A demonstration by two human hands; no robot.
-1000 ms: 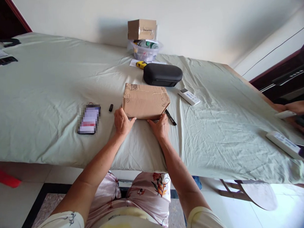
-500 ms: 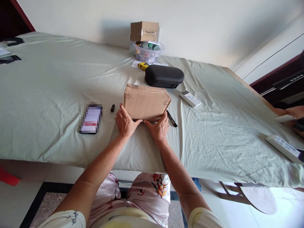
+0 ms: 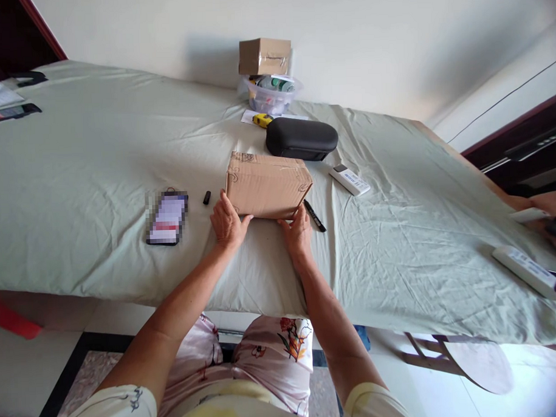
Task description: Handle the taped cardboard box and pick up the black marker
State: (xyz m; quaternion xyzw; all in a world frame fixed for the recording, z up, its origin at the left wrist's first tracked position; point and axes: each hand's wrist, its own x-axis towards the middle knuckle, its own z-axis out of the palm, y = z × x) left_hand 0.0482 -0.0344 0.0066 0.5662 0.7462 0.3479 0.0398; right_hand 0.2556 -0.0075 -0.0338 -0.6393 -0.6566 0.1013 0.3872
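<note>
A brown cardboard box (image 3: 268,187) rests on the green cloth in front of me, its flaps closed as far as I can see. My left hand (image 3: 228,222) grips its near left corner, thumb along the lower front edge and fingers up the left side. At the near right corner my right hand (image 3: 298,235) holds the box the same way, its fingers partly hidden by the side. Just right of that hand lies a black marker pen (image 3: 315,217). The marker's small black cap (image 3: 207,197) is left of the box, with a phone (image 3: 168,218) beyond it.
Behind the box sit a black hard case (image 3: 302,138) and a yellow tool (image 3: 262,120). A clear plastic tub (image 3: 270,101) carries another cardboard box (image 3: 264,57) by the wall. White packs (image 3: 350,180) lie to the right; a round-topped stool (image 3: 479,365) stands below the table edge.
My thumbs have moved apart along the box's lower front edge; my right hand has slid slightly right. The box stays almost where it was.
</note>
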